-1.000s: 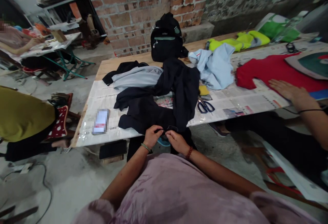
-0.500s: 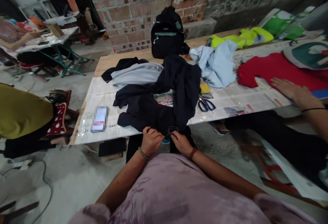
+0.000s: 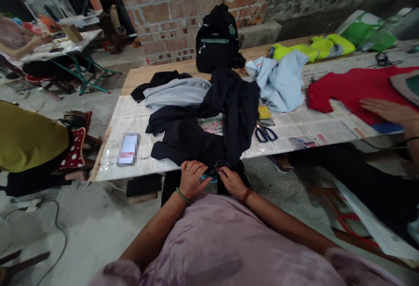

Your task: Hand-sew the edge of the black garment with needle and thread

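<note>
The left hand (image 3: pixel 194 180) has changed most: half a second ago its fingers were curled over with the thumb tucked in by them, and now they have loosened, bent over the cloth with the thumb standing apart. I can't tell whether any cloth is caught in them. The right hand (image 3: pixel 231 182) has hardly shifted, thumb and forefinger closed on the rim of the black cloth (image 3: pixel 190 142), beside a thin pale loop; anything finer in that pinch is too small to make out.

The black cloth lies as it did, bunched on the tabletop (image 3: pixel 131 122) left of the middle, its near end reaching the near edge between the two hands. A phone (image 3: pixel 128 150) rests by the near left corner, scissors (image 3: pixel 266 134) just right of the cloth, and a backpack (image 3: pixel 218 44) stands by the far edge; none of these has moved on the table.

Toward the right end, a co-worker's hand (image 3: pixel 384 110) has slid farther right over the red garment (image 3: pixel 347 87), and the flat green piece (image 3: pixel 407 86) there has shifted right as well, baring more red.
</note>
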A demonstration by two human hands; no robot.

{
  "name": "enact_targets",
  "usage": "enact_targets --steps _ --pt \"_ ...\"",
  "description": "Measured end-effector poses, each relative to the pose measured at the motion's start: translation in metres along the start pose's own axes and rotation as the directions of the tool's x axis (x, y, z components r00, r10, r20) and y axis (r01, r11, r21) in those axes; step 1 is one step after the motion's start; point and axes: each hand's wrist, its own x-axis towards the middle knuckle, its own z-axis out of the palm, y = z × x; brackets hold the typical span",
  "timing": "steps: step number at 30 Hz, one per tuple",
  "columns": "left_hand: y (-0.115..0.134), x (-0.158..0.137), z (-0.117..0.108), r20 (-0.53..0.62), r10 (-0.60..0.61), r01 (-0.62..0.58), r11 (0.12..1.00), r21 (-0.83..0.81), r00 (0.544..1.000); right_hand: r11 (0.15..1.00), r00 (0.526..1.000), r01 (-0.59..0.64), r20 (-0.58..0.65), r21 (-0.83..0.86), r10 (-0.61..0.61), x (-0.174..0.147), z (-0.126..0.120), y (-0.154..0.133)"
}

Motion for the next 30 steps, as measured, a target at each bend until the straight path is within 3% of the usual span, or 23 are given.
enact_targets --steps 5,11,16,21,24,27,30 --pt "0.001 0.015 0.019 0.039 -0.115 0.117 0.991 -0.068 0.993 1.000 1.000 -0.016 0.004 0.005 0.016 0.000 -0.003 -0.004" --pt "-0.009 0.029 0.020 0.139 -0.335 0.361 0.892 -0.271 0.932 0.999 1.000 -0.012 0.024 0.036 0.011 -0.001 -0.005 -0.013" --pt "-0.013 0.032 0.018 0.148 -0.368 0.395 0.822 -0.409 0.918 0.998 0.999 0.006 0.034 0.057 -0.008 0.003 -0.002 -0.020" --pt "-0.014 0.029 0.020 0.102 -0.339 0.348 0.827 -0.441 0.935 0.993 1.000 -0.010 0.005 0.118 0.010 0.005 -0.002 -0.023" --pt "-0.015 0.029 0.019 0.108 -0.312 0.327 0.834 -0.444 0.944 0.950 0.991 -0.131 0.016 0.284 0.132 0.008 -0.004 -0.024" --pt "-0.015 0.031 0.017 0.124 -0.304 0.326 0.821 -0.468 0.944 0.819 0.949 -0.314 0.143 0.481 0.280 0.014 -0.007 -0.028" --pt "-0.015 0.032 0.016 0.130 -0.327 0.347 0.795 -0.497 0.936 0.759 0.929 -0.371 0.214 0.535 0.302 0.019 -0.011 -0.032"
